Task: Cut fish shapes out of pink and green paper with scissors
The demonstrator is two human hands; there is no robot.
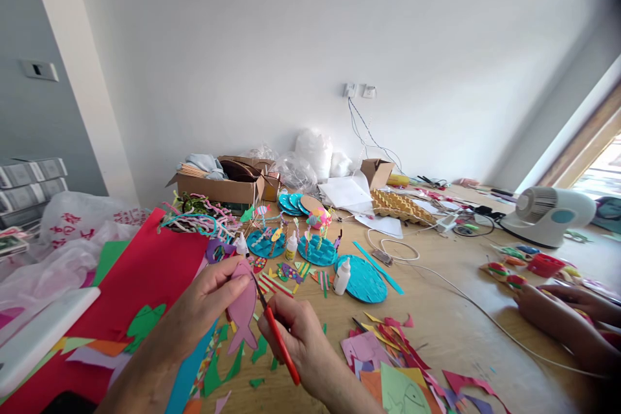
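Observation:
My left hand point(213, 291) pinches the top of a pink paper fish point(242, 307) with a forked tail hanging down. My right hand point(303, 333) is wrapped around red-handled scissors point(283, 346), whose dark blades meet the fish's upper right edge. Below the fish lie green paper scraps point(233, 365). Just beyond it are small striped and patterned paper fish point(294, 272). A green paper cut-out point(147, 323) rests on red paper point(150, 272) beside my left forearm.
White glue bottles point(342, 277) stand near a blue disc point(363, 281) and blue decorated bases point(317, 250). Coloured scraps point(369, 349) lie front right. A cardboard box point(218, 189) sits behind; a fan point(548, 213) and another person's hands point(548, 310) are at the right.

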